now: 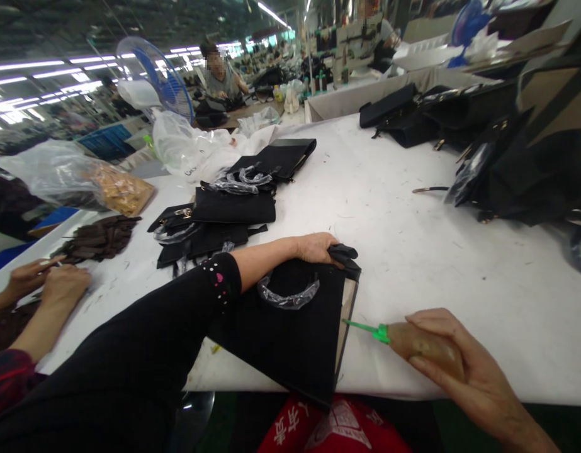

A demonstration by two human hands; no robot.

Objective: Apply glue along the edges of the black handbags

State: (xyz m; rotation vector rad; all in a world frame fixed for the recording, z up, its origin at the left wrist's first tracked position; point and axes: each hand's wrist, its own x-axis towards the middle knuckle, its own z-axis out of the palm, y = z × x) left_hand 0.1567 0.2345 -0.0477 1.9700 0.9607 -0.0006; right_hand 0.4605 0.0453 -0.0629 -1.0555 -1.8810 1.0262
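Note:
In the head view a black handbag (290, 327) lies at the table's front edge, its plastic-wrapped handle (290, 297) on top. My left hand (318, 247) is closed on the bag's far end, gripping a folded black flap (343, 253); part of its fingers is hidden. A pale strip (344, 324) runs along the bag's right edge. My right hand (453, 352) is wrapped round a squeeze bottle of brown liquid (425, 346) with a green nozzle (366, 328). The nozzle's tip is at the pale strip; I cannot tell whether it touches.
Several black bags (236, 204) lie beyond my left arm, with more bags (502, 163) at right. At left, a co-worker's hands (63, 286) work near dark brown strips (101, 238). Plastic bags (177, 145) and a blue fan (165, 82) stand farther back.

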